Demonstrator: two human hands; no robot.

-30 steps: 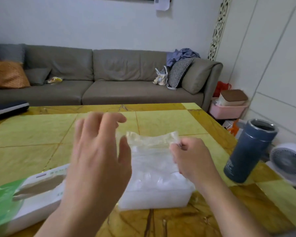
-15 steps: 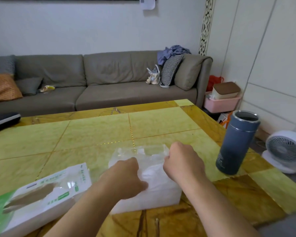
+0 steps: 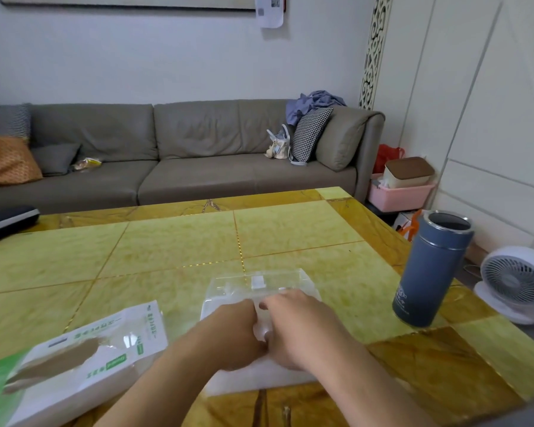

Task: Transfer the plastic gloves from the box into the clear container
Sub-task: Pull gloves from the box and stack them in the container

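Note:
The clear container (image 3: pixel 259 280) stands on the table in front of me, low and rectangular. Both hands are down inside it, knuckles up and close together. My left hand (image 3: pixel 233 334) and my right hand (image 3: pixel 295 326) have their fingers curled round a wad of thin plastic gloves (image 3: pixel 261 329), which shows white between them; most of the wad is hidden under the hands. The white and green glove box (image 3: pixel 84 355) lies on its side at the lower left, its torn oval opening facing up, apart from both hands.
A tall blue flask (image 3: pixel 429 269), lid off, stands at the table's right edge. A small white fan (image 3: pixel 520 285) sits on the floor beyond it. A dark flat object (image 3: pixel 7 218) lies at the table's far left. A grey sofa (image 3: pixel 182 167) runs behind the yellow tiled table (image 3: pixel 167 248).
One second ago my left hand was spread open above the container and my right hand pinched the gloves held high. Both hands have since curled and moved down into the container, drawing together.

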